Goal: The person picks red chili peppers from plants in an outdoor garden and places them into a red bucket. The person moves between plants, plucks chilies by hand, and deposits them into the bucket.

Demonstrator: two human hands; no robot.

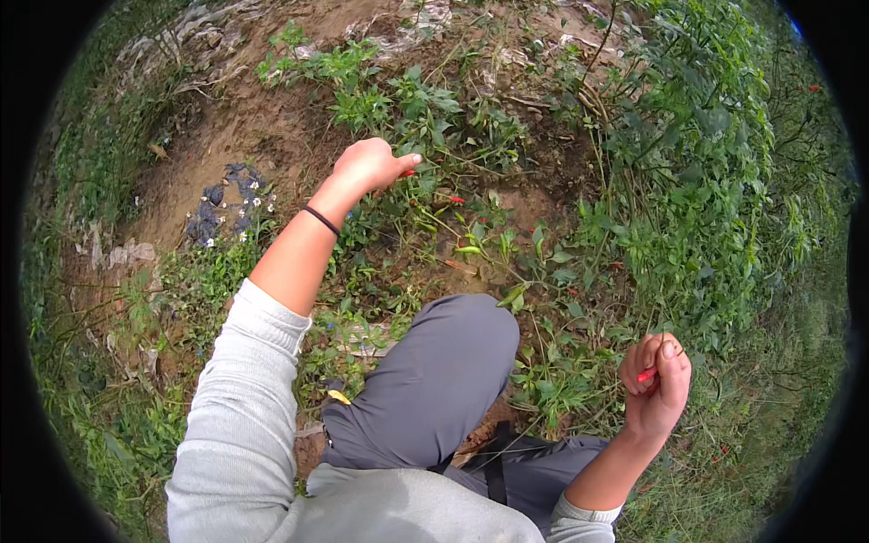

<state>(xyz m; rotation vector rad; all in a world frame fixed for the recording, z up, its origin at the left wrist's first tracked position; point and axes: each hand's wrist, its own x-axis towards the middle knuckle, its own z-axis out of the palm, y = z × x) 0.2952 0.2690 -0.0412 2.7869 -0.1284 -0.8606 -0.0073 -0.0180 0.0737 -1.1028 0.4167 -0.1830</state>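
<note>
Your grey sweatshirt (244,452) fills the lower edge of the view, its left sleeve pushed up above the elbow, with your bent knee in dark grey trousers (434,380) rising just beyond it. Past the knee lies a patch of brown soil (244,127), ringed by weeds and scraps of torn plastic mulch (181,36) at the far side. A tall, leafy chilli plant (688,172) crowds the right of the frame, with lower chilli plants (398,109) spreading across the middle ground.

Your left hand (369,166) reaches out over those low plants — fingers curled down, thumb pressed against a small red chilli (409,172) that shows only as a sliver at the thumb tip. A thin black band (321,220) circles that wrist. Your right hand (656,385) is drawn in close beside the tall plant, fingers folded into a loose fist around picked red chillies (646,374), one red end peeking out between thumb and forefinger. Another red chilli (456,200) and a green chilli (468,250) hang among the leaves between your two hands — well apart from either.
</note>
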